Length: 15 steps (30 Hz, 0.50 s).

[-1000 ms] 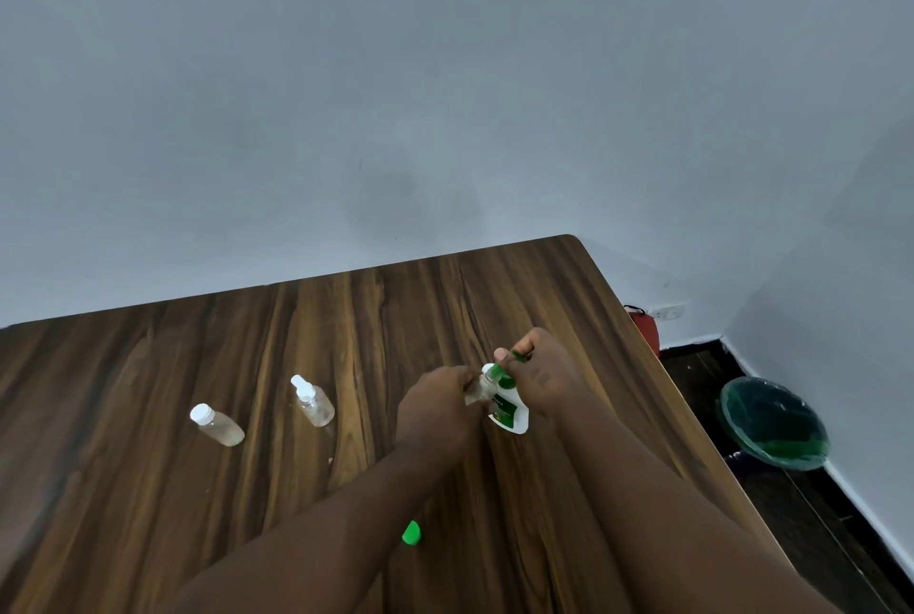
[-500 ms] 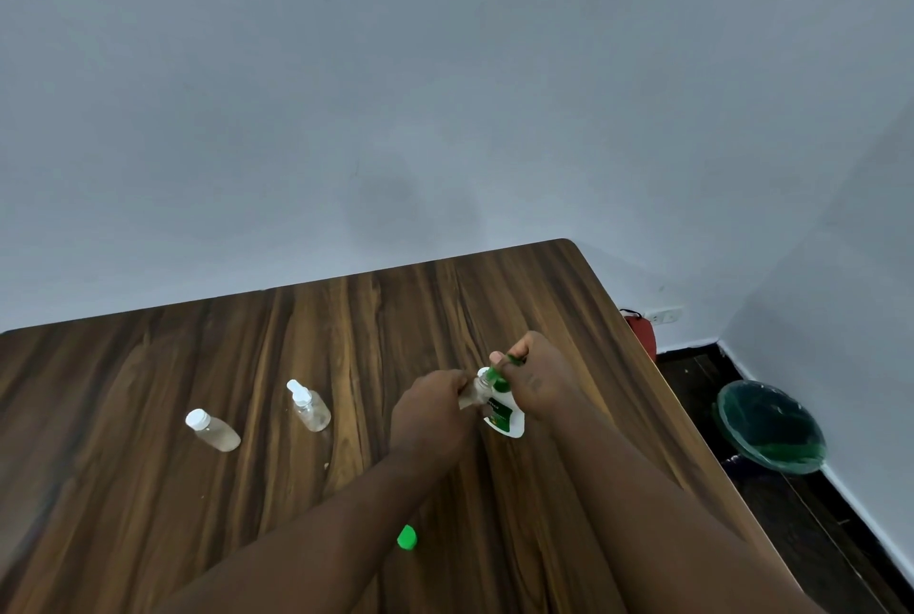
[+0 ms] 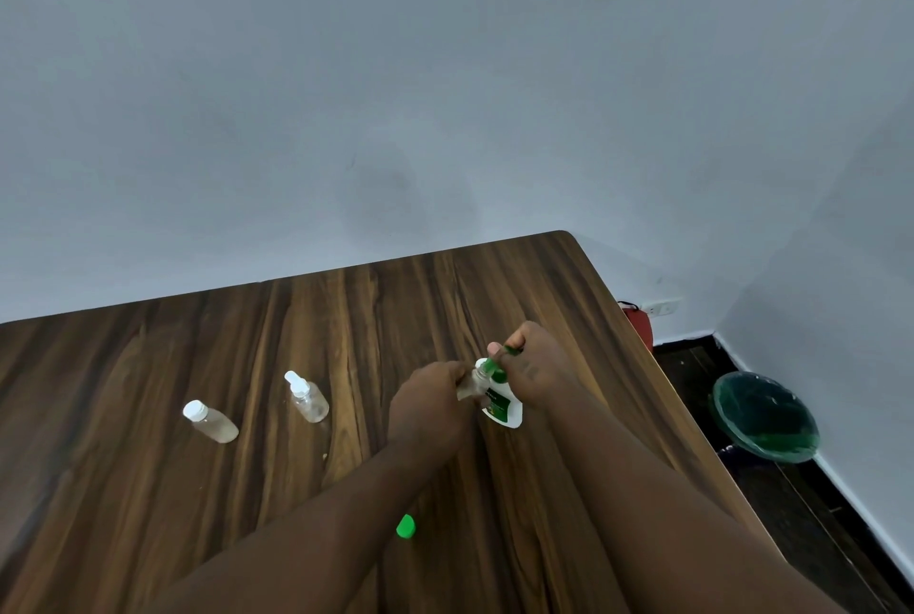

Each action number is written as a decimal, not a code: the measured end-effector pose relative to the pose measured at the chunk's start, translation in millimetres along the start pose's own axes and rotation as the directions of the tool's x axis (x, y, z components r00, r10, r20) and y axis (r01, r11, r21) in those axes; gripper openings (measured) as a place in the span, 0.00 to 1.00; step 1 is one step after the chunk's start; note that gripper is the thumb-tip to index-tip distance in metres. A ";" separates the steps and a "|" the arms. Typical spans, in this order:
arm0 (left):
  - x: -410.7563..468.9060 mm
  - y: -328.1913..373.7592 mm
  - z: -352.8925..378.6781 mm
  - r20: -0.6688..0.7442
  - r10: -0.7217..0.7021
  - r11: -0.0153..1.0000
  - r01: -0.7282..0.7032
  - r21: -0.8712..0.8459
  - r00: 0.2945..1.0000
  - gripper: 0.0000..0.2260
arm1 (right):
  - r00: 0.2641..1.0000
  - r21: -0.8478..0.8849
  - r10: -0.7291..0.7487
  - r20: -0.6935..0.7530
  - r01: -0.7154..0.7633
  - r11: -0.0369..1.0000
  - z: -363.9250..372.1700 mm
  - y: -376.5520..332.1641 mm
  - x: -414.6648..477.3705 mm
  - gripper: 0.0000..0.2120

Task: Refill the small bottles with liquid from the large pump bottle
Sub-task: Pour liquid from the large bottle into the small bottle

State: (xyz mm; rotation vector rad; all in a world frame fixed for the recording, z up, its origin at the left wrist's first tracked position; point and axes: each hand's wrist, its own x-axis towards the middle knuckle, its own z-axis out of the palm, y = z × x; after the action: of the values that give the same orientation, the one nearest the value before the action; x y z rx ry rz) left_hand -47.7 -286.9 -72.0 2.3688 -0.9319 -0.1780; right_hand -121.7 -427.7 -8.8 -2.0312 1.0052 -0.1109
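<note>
A white pump bottle (image 3: 504, 409) with a green label and green pump head stands on the wooden table (image 3: 346, 316). My right hand (image 3: 536, 368) rests on top of it, fingers pressing the green pump. My left hand (image 3: 428, 403) holds a small clear bottle (image 3: 470, 383) tilted with its mouth under the pump spout. Two more small clear bottles stand to the left: one with a white flat cap (image 3: 208, 421) and one with a white spray top (image 3: 306, 397). A loose green cap (image 3: 405, 526) lies on the table between my forearms.
The table's right edge runs diagonally close to my right arm. Beyond it on the dark floor stands a green-lined waste bin (image 3: 764, 418), and a red object (image 3: 640, 324) sits by the wall socket. A plain grey wall rises behind the table.
Both hands and the bottles stay in nearly the same place; the view shifted slightly. My right fingers remain pressed on the pump.
</note>
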 end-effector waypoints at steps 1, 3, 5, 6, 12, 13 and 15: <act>-0.1 0.9 -0.1 0.009 -0.002 1.000 0.002 -0.002 1.000 0.08 | 1.000 0.004 -0.002 -0.004 0.002 1.000 0.4 1.3 -0.4 0.11; -0.1 1.8 0.8 0.019 -0.008 1.000 0.008 -0.001 1.000 0.08 | 1.000 0.001 -0.006 -0.014 0.006 1.000 2.4 3.4 -1.9 0.11; -0.2 1.4 2.4 0.017 -0.022 1.000 0.022 0.008 1.000 0.08 | 1.000 0.009 -0.008 -0.023 0.008 1.000 5.2 5.0 -3.5 0.11; -1.0 1.9 2.6 0.017 -0.034 0.999 0.034 0.009 0.999 0.08 | 1.000 0.014 -0.006 -0.028 0.006 1.000 6.1 5.2 -4.2 0.11; -3.3 3.3 1.7 0.016 -0.031 0.999 0.031 0.007 0.999 0.09 | 1.000 0.025 -0.008 -0.009 0.008 1.000 2.7 3.6 -1.6 0.10; -2.3 3.7 0.5 0.014 -0.028 1.000 0.028 0.007 0.999 0.09 | 1.000 0.030 0.001 -0.006 -0.001 1.000 1.3 2.4 -1.0 0.10; -0.6 3.9 -1.7 0.010 -0.020 1.000 0.019 0.004 1.000 0.08 | 1.000 0.055 0.018 -0.004 -0.018 0.998 0.5 1.2 0.3 0.10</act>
State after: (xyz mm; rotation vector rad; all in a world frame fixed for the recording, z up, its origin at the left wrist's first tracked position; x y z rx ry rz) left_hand -49.9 -288.0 -68.5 2.3832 -0.9148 -0.1960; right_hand -122.0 -427.9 -10.1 -1.9726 1.0120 -0.1325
